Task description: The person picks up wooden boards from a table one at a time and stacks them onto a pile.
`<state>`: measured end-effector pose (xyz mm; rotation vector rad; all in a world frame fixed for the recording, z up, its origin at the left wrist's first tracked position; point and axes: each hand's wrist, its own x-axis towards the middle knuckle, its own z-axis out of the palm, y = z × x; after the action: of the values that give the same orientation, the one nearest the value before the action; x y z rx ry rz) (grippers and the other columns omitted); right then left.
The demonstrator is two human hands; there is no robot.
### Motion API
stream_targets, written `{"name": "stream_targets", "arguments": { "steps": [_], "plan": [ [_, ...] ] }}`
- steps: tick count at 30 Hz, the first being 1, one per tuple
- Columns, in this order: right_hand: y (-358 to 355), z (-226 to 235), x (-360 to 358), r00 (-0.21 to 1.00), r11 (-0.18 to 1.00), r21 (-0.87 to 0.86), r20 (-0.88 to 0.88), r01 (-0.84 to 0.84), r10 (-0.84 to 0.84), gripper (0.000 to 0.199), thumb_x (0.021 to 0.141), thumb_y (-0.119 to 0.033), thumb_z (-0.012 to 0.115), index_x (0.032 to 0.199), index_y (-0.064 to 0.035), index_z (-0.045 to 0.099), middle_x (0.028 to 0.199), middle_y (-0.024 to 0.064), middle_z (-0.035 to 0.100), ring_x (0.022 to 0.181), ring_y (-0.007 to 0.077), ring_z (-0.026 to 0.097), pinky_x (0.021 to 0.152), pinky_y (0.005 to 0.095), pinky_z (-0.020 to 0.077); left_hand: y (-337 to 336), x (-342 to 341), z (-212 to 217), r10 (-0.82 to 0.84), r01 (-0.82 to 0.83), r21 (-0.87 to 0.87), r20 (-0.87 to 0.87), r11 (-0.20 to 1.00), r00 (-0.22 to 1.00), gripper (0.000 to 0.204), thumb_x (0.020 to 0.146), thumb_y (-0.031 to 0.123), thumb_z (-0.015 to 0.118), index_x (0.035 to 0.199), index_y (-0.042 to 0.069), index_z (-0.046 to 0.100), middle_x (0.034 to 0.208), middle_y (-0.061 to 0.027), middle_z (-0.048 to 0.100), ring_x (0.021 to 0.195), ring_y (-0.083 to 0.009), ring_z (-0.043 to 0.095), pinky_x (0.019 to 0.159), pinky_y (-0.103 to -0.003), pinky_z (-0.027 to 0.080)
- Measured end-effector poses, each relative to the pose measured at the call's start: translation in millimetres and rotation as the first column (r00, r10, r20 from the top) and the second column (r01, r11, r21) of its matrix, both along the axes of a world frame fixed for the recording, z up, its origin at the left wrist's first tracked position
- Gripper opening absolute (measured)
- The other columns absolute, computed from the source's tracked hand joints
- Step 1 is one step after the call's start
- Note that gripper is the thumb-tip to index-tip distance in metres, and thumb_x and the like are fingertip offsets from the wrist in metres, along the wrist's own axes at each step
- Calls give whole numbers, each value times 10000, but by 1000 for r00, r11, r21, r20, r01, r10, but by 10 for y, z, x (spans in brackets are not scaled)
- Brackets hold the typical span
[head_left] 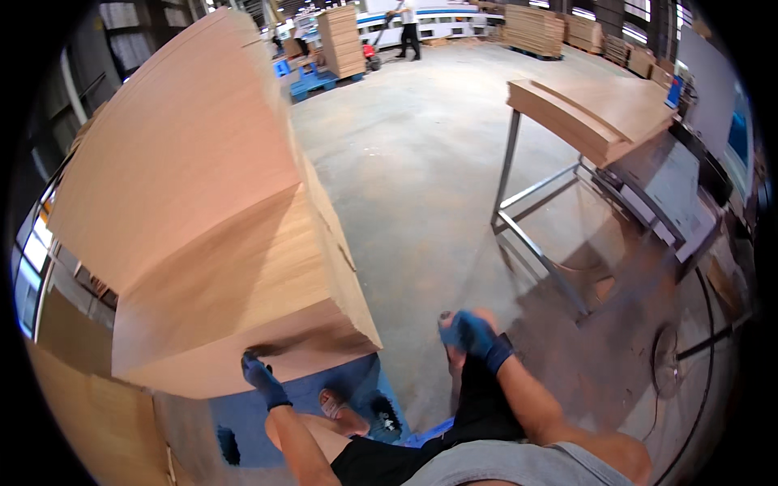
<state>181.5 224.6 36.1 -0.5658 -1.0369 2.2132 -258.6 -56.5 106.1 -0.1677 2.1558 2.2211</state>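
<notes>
At the far left, a tall stack of thin wooden sheets (203,202) rose above a blue pallet (324,405), its top sheets fanned out of line. Under the stack's near corner, the left hand (261,374), in a dark blue glove, pressed against the lower edge of a sheet; blur hid whether its grip was closed around that edge. Below it, a bare foot in a sandal (340,411) rested on the pallet. Further right, the right hand (474,334), also gloved, hung over the concrete floor (421,178) in a loose, narrow curl, holding nothing I could make out. Beyond it, a steel-legged bench (535,194) carried more wooden sheets (600,109). Far back, another person (408,26) stood by stacked boards (342,40).
</notes>
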Motion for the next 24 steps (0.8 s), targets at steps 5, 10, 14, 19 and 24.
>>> {"name": "stream_targets", "arguments": {
  "steps": [5, 10, 14, 19, 24],
  "plan": [
    [1476, 1179, 886, 810, 916, -311, -449, 254, -377, 305, 959, -321, 469, 897, -51, 597, 900, 111, 639, 984, 284, 604, 955, 455, 451, -32, -34, 5, -6, 6, -4, 53, 1000, 999, 310, 922, 405, 480, 1049, 145, 591, 944, 5, 572, 807, -148, 442, 684, -315, 409],
    [2050, 2399, 1728, 586, 728, -334, -437, 599, -682, 457, 867, -470, 600, 860, -16, 545, 944, 175, 623, 1016, 371, 589, 954, 537, 466, -91, 96, 266, -11, 9, 46, 43, 999, 999, 564, 928, 418, 488, 1369, 73, 421, 1305, -136, 468, 1121, -298, 473, 903, -394, 430],
    [2474, 2878, 2025, 524, 650, -302, -403, 698, -750, 561, 841, -479, 626, 1060, 11, 464, 1082, 218, 567, 1053, 390, 567, 939, 573, 467, -157, 122, 416, 23, -21, 40, -47, 999, 999, 601, 931, 405, 490, 1405, 52, 379, 1334, -167, 454, 1149, -306, 476, 923, -389, 423],
    [2890, 3105, 1940, 694, 746, -121, -293, 655, -657, 301, 889, -216, 582, 1103, -23, 494, 1071, 170, 569, 1052, 369, 572, 923, 559, 490, -257, 60, 656, 130, -151, -80, -223, 985, 966, 539, 962, 325, 458, 1358, -37, 417, 1270, -179, 524, 1116, -273, 526, 931, -335, 433],
    [2094, 2946, 1275, 777, 809, 68, -336, 583, -532, 260, 924, -231, 576, 1131, -81, 528, 1127, 106, 584, 1037, 273, 589, 883, 505, 526, 278, 1106, 1633, 65, -55, 36, -568, 998, 821, 372, 973, 189, 462, 1242, -55, 543, 1107, -148, 621, 988, -222, 603, 878, -334, 491]
  ]
}}
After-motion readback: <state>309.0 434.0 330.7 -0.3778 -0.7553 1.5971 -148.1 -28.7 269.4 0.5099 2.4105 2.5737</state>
